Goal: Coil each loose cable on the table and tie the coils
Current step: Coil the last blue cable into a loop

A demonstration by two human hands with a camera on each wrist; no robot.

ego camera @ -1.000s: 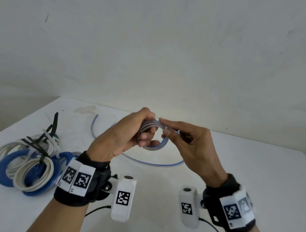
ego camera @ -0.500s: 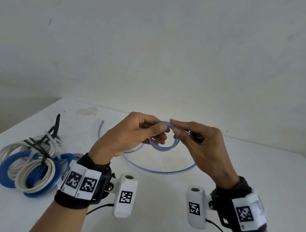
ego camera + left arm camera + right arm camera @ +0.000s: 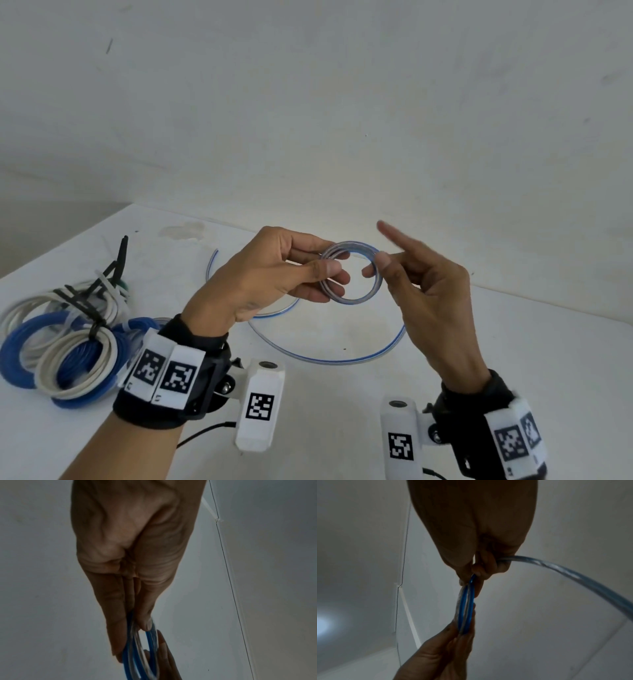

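Observation:
A thin blue-and-clear cable is wound into a small coil that I hold upright above the white table. My left hand pinches the coil's left side between thumb and fingers. On the right side, my right hand pinches it with the thumb and a curled finger, while the index finger points up, off the coil. The loose tail leaves my right hand and curves over the table to its end at the back left. The left wrist view shows the coil edge-on, as does the right wrist view.
Several tied blue and white coils lie at the table's left, with black zip ties sticking up from them. A pale wall rises just behind the table's back edge. A faint stain marks the table's far left.
The coil has turned to face me more, and my right index finger has lifted off it. The tail's far end has slid right, and less loose cable lies on the table.

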